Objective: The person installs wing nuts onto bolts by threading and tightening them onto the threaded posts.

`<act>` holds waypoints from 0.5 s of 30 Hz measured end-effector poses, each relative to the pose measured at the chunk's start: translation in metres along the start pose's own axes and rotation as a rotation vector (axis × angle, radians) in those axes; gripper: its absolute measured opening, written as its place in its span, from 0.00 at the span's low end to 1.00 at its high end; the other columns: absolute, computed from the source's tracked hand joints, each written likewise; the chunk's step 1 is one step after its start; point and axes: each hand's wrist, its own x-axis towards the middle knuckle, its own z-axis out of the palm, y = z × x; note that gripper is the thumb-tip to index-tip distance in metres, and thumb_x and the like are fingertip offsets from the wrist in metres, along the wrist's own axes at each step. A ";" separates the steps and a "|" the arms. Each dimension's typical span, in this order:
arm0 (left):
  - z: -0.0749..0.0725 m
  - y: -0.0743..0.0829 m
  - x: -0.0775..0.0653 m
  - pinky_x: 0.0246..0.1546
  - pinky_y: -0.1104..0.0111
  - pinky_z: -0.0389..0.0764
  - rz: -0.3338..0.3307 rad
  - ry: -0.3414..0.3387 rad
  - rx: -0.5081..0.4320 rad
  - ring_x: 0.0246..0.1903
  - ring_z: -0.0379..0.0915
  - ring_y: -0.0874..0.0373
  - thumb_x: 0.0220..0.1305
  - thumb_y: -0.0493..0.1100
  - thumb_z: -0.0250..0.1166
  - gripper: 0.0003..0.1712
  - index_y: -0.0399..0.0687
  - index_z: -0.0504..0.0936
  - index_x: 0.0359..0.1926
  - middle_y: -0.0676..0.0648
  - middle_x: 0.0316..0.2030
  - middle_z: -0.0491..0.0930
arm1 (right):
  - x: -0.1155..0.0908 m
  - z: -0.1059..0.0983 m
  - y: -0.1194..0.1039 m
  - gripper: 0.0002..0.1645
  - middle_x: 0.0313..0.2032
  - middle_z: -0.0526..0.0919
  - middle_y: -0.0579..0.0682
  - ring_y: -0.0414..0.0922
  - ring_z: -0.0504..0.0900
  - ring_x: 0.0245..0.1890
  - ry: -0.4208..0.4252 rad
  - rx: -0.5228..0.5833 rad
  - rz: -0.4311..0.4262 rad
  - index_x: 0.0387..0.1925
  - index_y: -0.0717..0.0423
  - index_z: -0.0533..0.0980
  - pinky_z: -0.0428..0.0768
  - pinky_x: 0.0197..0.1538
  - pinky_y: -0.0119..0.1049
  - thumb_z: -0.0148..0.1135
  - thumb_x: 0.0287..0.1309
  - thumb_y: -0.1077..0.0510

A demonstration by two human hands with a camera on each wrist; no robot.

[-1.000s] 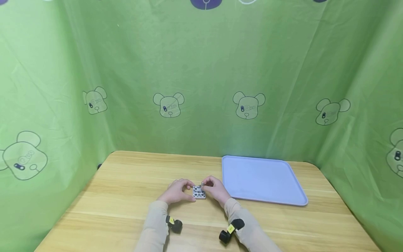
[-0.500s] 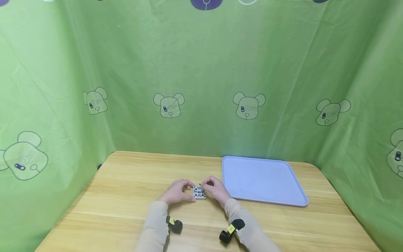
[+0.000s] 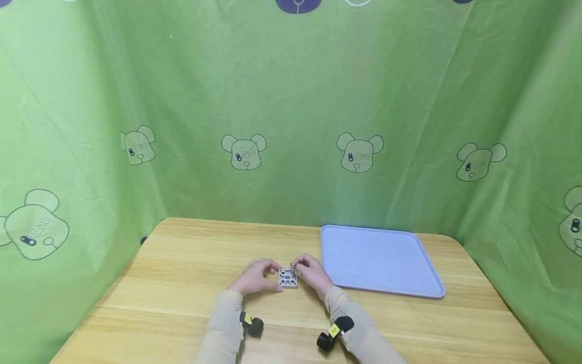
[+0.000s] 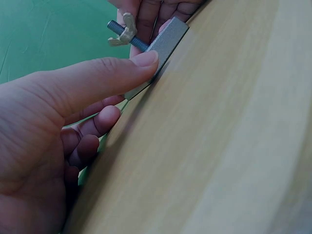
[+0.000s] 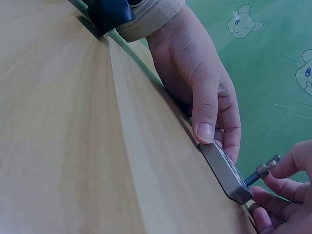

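A small square grey block with round holes in its top lies on the table. From its far right part rises a threaded bolt carrying a wing nut, partway up the shaft. My left hand grips the block from the left; its thumb presses on the near side. On the other side my right hand has its fingers curled at the wing nut, touching a wing. How tightly they pinch it is hard to see. The bolt's lower end is hidden in the block.
A pale blue tray lies at the back right of the wooden table, just beyond my right hand. Green curtains with bear prints enclose the table at the back and both sides.
My right fingers have shifted slightly around the wing nut, and more of the bolt shows between them. The block and my left hand have stayed in place.
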 end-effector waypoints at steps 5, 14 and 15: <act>0.000 -0.001 0.001 0.50 0.57 0.65 0.003 0.000 0.000 0.42 0.66 0.59 0.40 0.55 0.78 0.30 0.60 0.81 0.48 0.56 0.40 0.77 | -0.001 0.000 0.000 0.13 0.43 0.82 0.55 0.45 0.77 0.46 -0.020 0.000 -0.029 0.41 0.61 0.77 0.73 0.56 0.41 0.62 0.52 0.64; 0.000 -0.001 0.001 0.49 0.58 0.66 0.004 -0.002 -0.001 0.42 0.66 0.59 0.40 0.54 0.78 0.30 0.59 0.82 0.48 0.56 0.40 0.77 | -0.001 0.000 -0.001 0.10 0.39 0.82 0.52 0.42 0.76 0.42 -0.024 -0.024 -0.030 0.38 0.59 0.77 0.73 0.52 0.37 0.66 0.52 0.63; 0.000 -0.001 0.001 0.49 0.58 0.66 0.003 -0.002 -0.003 0.42 0.66 0.59 0.40 0.54 0.78 0.30 0.59 0.82 0.48 0.56 0.39 0.77 | -0.002 0.000 -0.001 0.10 0.39 0.82 0.51 0.42 0.76 0.42 -0.023 -0.027 -0.031 0.38 0.59 0.77 0.73 0.51 0.38 0.67 0.52 0.62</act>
